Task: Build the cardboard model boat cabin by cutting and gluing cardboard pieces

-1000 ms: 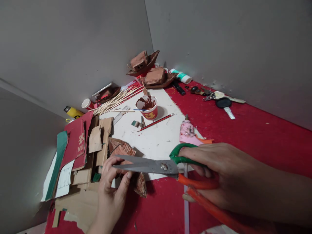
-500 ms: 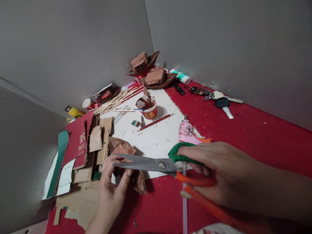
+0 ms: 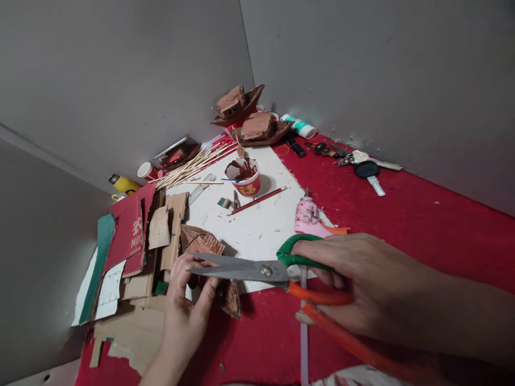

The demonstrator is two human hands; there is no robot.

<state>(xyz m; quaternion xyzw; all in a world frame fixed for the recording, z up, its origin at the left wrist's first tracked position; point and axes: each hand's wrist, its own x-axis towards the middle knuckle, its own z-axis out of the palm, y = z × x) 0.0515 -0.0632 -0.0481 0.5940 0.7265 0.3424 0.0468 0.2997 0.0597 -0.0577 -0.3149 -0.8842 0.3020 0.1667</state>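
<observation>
My right hand [image 3: 354, 289] is wrapped round the handles of a large pair of scissors [image 3: 241, 271], one loop green and the other orange. Its blades are slightly parted and point left, with the tips over the fingers of my left hand [image 3: 187, 300]. Those fingers are curled toward the thumb just at the blades; what they pinch is hidden behind the steel. Under and behind the left hand is a small brown model boat [image 3: 201, 241] with a ridged cover, its middle partly hidden by hand and blades.
Cardboard pieces [image 3: 161, 228] lie at left. A paper cup [image 3: 247, 187] smeared with brown paint stands on the white board [image 3: 265, 230], near a pencil [image 3: 259, 200]. Thin sticks [image 3: 193, 166] and two model boats [image 3: 257, 126] are behind. A pink-wrapped bottle [image 3: 308, 214] stands near the scissors.
Hardly anything differs. The view has shifted very slightly, and the scissors and both hands keep almost the same pose.
</observation>
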